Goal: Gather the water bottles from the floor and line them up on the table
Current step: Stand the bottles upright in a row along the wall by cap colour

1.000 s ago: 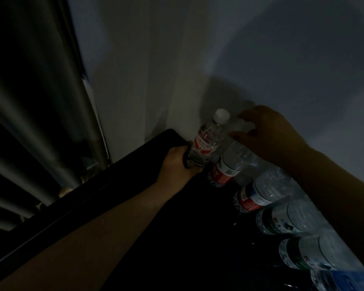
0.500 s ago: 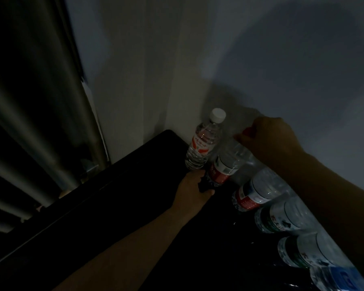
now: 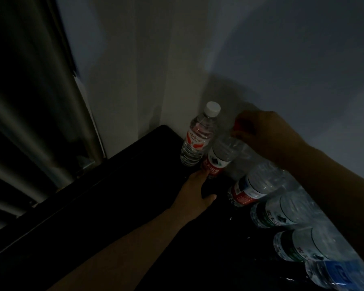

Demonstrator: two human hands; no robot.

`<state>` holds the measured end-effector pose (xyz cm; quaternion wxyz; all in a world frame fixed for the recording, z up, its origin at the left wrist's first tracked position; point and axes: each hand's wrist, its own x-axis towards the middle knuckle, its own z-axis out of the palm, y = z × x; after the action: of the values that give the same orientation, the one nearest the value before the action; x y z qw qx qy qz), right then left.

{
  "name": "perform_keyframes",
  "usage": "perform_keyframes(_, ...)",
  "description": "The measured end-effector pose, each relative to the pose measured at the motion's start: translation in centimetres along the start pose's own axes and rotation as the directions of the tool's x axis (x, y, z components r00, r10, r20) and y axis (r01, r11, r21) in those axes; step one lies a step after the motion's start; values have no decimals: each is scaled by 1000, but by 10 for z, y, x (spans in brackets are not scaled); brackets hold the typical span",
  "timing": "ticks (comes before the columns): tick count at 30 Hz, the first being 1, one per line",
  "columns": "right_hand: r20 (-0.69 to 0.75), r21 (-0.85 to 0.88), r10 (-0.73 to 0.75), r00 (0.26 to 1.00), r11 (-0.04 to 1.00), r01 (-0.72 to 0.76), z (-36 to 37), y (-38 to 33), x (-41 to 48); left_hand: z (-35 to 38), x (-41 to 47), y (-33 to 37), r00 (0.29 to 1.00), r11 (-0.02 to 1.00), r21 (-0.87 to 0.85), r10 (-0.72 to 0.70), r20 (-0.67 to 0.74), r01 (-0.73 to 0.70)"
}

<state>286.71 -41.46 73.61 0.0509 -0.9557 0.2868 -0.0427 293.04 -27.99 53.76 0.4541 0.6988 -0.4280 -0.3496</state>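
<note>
1. Six water bottles (image 3: 282, 208) stood in a row on the black table (image 3: 114, 206), close along the pale wall (image 3: 282, 59). The red-capped bottle (image 3: 219, 158), second from the far corner, was the one in hand.
2. A second earlier the left hand (image 3: 195, 192) had been at the foot of the white-capped bottle (image 3: 200, 139) in the corner. It had since shifted one place down the row, to the foot of the red-capped bottle.
3. The right hand (image 3: 267, 137) had kept its place at the top of that bottle. Its fingers were curled round the neck, and part of the red cap showed past them.
4. The left hand's thumb and fingers were closed about the dark base, just below the label.
5. The red-capped bottle was clear plastic with ribbed shoulders and a red and white label low on its body. It stood just beside the white-capped bottle, but the dim light did not show whether the two touched.
6. The white-capped bottle, also clear with a red and white label, stood free of both hands.
7. The nearest bottle (image 3: 340, 274) carried a blue label.
8. Grey curtain folds (image 3: 29, 101) hung at the left, beyond the table's edge.
</note>
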Motion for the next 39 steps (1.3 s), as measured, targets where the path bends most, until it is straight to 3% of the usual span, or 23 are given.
perform_keyframes(23,-42,7,-48,998,999,49,1,1,-1,0,-2,4,998,999,31,45,-44,-43)
perform_keyframes(33,-42,101,57,998,994,-52,-4,2,-12,-4,-9,9,1000,1000,4,-3,-8,3)
perform_keyframes(39,-46,-69,70,996,995,-73,-23,16,-56,3,-21,16,1000,999,39,28,1,-29)
